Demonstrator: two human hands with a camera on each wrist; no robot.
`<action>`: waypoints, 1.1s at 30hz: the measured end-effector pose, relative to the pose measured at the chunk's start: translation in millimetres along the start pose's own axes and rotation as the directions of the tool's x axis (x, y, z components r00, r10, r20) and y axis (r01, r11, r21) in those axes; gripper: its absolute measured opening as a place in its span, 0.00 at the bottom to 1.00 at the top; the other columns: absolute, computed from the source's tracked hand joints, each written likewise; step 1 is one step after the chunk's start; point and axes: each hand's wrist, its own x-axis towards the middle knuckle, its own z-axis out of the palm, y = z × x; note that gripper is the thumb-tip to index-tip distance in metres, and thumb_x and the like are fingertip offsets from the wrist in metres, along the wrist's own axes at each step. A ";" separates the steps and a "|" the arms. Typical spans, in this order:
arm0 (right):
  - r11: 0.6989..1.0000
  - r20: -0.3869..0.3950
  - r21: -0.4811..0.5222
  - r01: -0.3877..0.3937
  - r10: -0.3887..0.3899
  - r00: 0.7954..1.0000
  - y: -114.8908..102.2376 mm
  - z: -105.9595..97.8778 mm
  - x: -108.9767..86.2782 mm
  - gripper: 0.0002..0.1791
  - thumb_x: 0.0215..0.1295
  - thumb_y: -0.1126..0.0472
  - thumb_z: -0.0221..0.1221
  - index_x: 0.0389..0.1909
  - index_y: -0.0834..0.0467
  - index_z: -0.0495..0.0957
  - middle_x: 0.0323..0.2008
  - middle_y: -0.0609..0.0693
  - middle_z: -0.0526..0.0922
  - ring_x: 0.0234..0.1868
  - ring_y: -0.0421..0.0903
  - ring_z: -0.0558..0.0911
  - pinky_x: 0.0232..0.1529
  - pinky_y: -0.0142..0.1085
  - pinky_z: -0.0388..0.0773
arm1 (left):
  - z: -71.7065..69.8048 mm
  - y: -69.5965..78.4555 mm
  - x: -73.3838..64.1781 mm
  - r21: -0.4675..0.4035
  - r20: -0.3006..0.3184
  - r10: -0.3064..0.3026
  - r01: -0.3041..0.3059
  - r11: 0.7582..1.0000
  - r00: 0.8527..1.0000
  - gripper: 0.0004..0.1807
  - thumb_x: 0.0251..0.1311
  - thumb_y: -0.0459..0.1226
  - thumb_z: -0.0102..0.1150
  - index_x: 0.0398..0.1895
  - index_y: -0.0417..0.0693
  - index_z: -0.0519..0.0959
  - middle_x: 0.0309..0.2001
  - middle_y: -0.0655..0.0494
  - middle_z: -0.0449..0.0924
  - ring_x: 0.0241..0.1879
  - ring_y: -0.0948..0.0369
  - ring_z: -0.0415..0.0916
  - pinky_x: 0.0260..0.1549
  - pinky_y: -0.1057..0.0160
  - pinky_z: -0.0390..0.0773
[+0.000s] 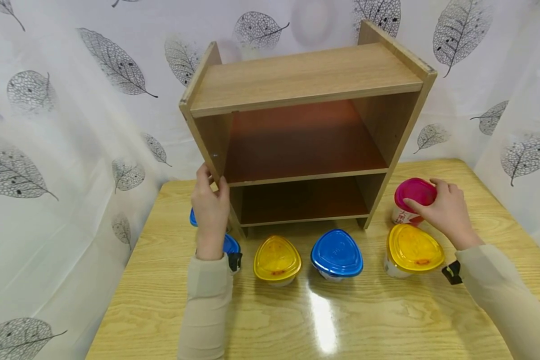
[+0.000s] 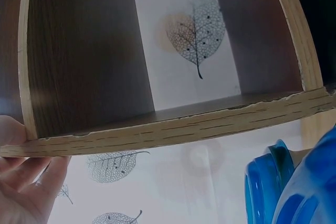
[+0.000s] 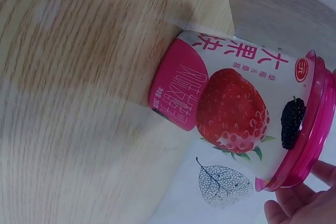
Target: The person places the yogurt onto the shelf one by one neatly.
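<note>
Arms (image 1: 207,305) apart, right grip (image 1: 445,210) holds pink-lidded cup (image 3: 236,103).

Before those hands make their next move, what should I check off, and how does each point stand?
1. Right hand on the pink-lidded cup: ok, thumb and fingers are at its lid.
2. Left hand on the shelf: ok, it grips the left side panel.
3. Clear space in front of the pink-lidded cup: not ok, a yellow-lidded cup stands close there.
4. Pink lid sealed tight: cannot tell; it is on, but the seal isn't shown.
</note>
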 end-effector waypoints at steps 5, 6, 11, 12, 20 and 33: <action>0.999 0.010 0.032 0.028 -0.029 1.000 1.1 -0.7 -0.2 0.42 0.53 0.49 0.59 0.57 0.75 0.55 0.49 0.76 0.59 0.48 0.69 0.57 0.39 0.62 0.65 | 0.1 0.2 -0.1 -0.003 -0.002 0.005 -0.005 1.000 1.000 0.15 0.57 0.28 0.50 0.49 0.33 0.68 0.42 0.39 0.75 0.39 0.48 0.76 0.22 0.58 0.79; 0.999 0.011 0.037 0.034 -0.035 0.999 1.5 -0.6 -0.1 0.42 0.53 0.49 0.60 0.57 0.76 0.55 0.49 0.76 0.59 0.48 0.69 0.57 0.39 0.62 0.66 | 0.2 0.2 -0.2 -0.002 -0.002 0.007 -0.007 1.000 1.000 0.15 0.57 0.28 0.50 0.49 0.33 0.68 0.42 0.39 0.75 0.39 0.48 0.76 0.22 0.58 0.79; 0.996 0.012 0.068 0.049 -0.050 0.999 4.9 1.2 0.1 0.43 0.53 0.50 0.60 0.58 0.75 0.53 0.50 0.76 0.59 0.49 0.69 0.56 0.39 0.62 0.65 | 0.0 0.4 0.1 0.002 -0.005 0.015 -0.015 1.000 1.000 0.15 0.56 0.28 0.50 0.48 0.33 0.68 0.42 0.39 0.75 0.38 0.48 0.76 0.22 0.58 0.79; 0.996 0.008 0.076 0.052 -0.053 0.999 6.3 1.8 -0.1 0.43 0.53 0.50 0.60 0.58 0.75 0.53 0.50 0.75 0.59 0.49 0.69 0.56 0.40 0.62 0.65 | 0.0 0.5 0.1 0.000 -0.006 0.017 -0.017 1.000 1.000 0.15 0.56 0.27 0.50 0.48 0.33 0.68 0.42 0.39 0.75 0.38 0.48 0.76 0.22 0.58 0.79; 0.960 0.015 0.279 0.003 -0.007 1.000 31.4 11.7 -2.7 0.48 0.56 0.51 0.57 0.65 0.68 0.39 0.56 0.74 0.54 0.54 0.68 0.56 0.51 0.60 0.59 | 0.4 -0.7 -0.2 -0.002 -0.004 0.008 -0.008 1.000 1.000 0.15 0.56 0.27 0.50 0.47 0.32 0.69 0.42 0.38 0.75 0.39 0.48 0.76 0.22 0.59 0.79; 0.826 0.210 0.557 -0.089 -0.036 0.977 86.0 32.0 -11.0 0.40 0.62 0.57 0.53 0.68 0.55 0.40 0.58 0.54 0.61 0.56 0.39 0.62 0.60 0.48 0.54 | 0.6 1.0 -1.2 -0.001 -0.009 0.001 -0.001 1.000 1.000 0.15 0.56 0.28 0.51 0.48 0.32 0.68 0.42 0.38 0.75 0.40 0.48 0.76 0.22 0.56 0.78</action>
